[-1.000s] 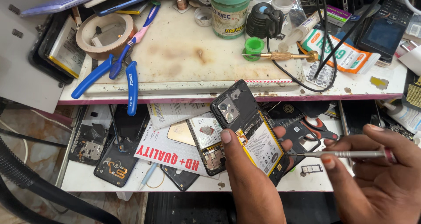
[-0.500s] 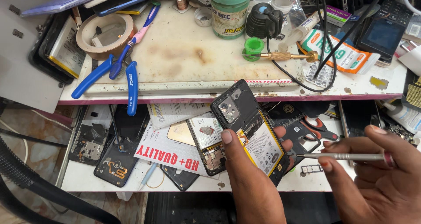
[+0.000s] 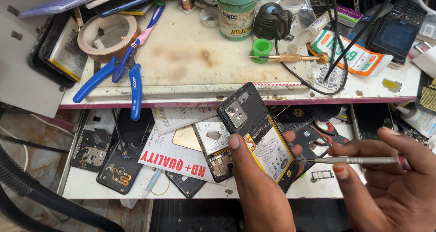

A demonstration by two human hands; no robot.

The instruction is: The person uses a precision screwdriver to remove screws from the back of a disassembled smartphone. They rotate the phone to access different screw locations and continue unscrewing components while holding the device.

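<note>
the opened phone (image 3: pixel 259 139) sits tilted in the left hand (image 3: pixel 261 186), held over the open drawer (image 3: pixel 86 186) just below the table (image 3: pixel 190 59) edge. its back cover is off, so the camera block shows at the far end and the pale battery at the near end, close to the palm. it looks light and stiff, but with the insides bare it is likely fragile, and the smooth frame could slip; the long edges seem the safest place to take hold, away from the battery and boards.

the left fingers (image 3: pixel 234 142) are wrapped around it: the thumb presses on one long edge beside the battery, and other fingertips curl over the opposite edge, so the hand is clamped on the phone's sides rather than its face.

the right hand (image 3: pixel 390 186) pinches a slim metal screwdriver (image 3: pixel 354 160) between thumb and forefinger, fingers pressed close along the shaft. the tip points across to the phone's near right edge, just beside the left fingertips; whether it actually touches a screw i cannot tell, the spot is too small.

left of the left fingers, in the drawer, lie a printed card (image 3: pixel 175 157), another opened phone (image 3: pixel 213 148) and loose back shells (image 3: pixel 116 173). beyond the fingers, on the table, are blue-handled pliers (image 3: pixel 116 80), a tape roll (image 3: pixel 106 34) and a green-lidded jar (image 3: pixel 237 9).
</note>
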